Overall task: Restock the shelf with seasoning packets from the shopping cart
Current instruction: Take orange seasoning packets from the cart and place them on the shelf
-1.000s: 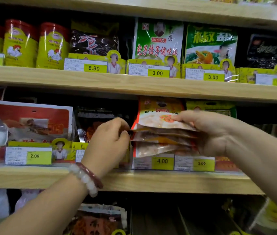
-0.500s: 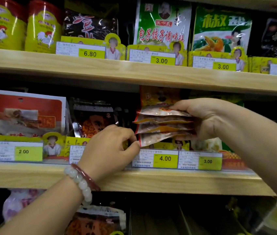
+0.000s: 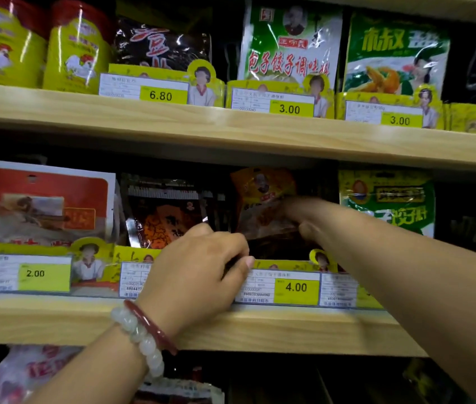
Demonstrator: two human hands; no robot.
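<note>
Your right hand [image 3: 303,217] is reaching deep into the middle wooden shelf [image 3: 231,322], fingers curled round the glossy orange seasoning packets [image 3: 263,199]. They're crinkly plastic and sit behind the 4.00 price tag [image 3: 296,287]. It's blurry, so the grip looks like a pinch, I think. Your left hand [image 3: 198,272] is loosely curled at the tag rail, holding nothing, bead bracelets [image 3: 143,333] on the wrist.
</note>
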